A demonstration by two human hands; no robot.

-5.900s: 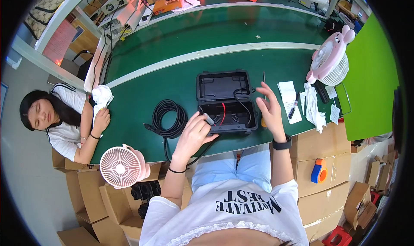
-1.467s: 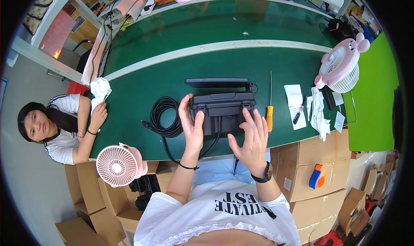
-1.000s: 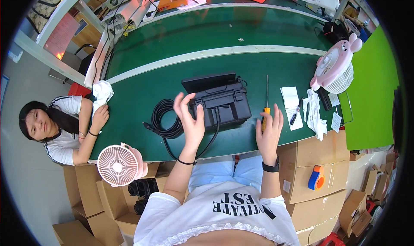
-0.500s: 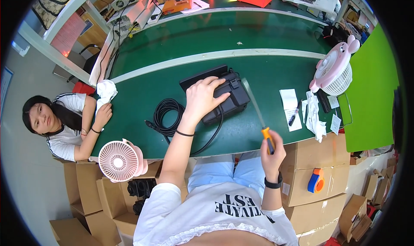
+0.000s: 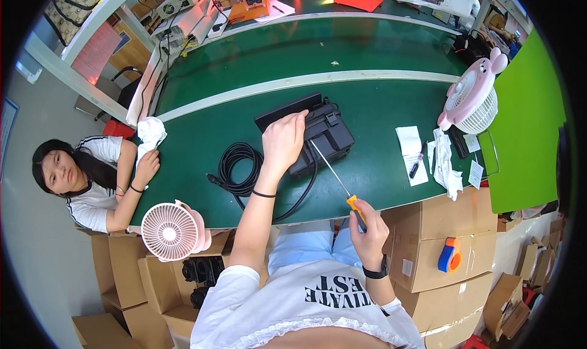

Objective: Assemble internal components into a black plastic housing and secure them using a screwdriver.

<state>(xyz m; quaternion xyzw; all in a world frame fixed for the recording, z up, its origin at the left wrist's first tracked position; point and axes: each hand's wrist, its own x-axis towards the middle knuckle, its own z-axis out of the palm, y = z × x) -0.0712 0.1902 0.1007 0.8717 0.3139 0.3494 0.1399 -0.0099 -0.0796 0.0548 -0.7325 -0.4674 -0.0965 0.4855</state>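
A black plastic box [image 5: 333,136] with latches and a raised flat panel [image 5: 293,109] on its far left side sits on the green bench. My left hand [image 5: 284,142] is closed against the box's left part, fingers together by the panel; its fingertips are partly hidden. In my right hand [image 5: 369,231] is a screwdriver [image 5: 353,203] with a yellow and dark handle. The long thin shaft slants up to the box, its tip at the near face by the cable exit. A black cable [image 5: 235,165] runs from the box into a coil on the left.
A pink fan [image 5: 170,231] stands at the near left edge, beside a seated person [image 5: 92,178] leaning on the bench. On the right are another pink fan [image 5: 474,98], a paper slip [image 5: 408,144], a marker [image 5: 418,160] and white cloth [image 5: 448,165]. Cardboard boxes [image 5: 452,226] stand below.
The screwdriver has swung left, from beside the box's right side to its near face, and my right hand has moved left and nearer. My left fingers have drawn together, back from the latch.
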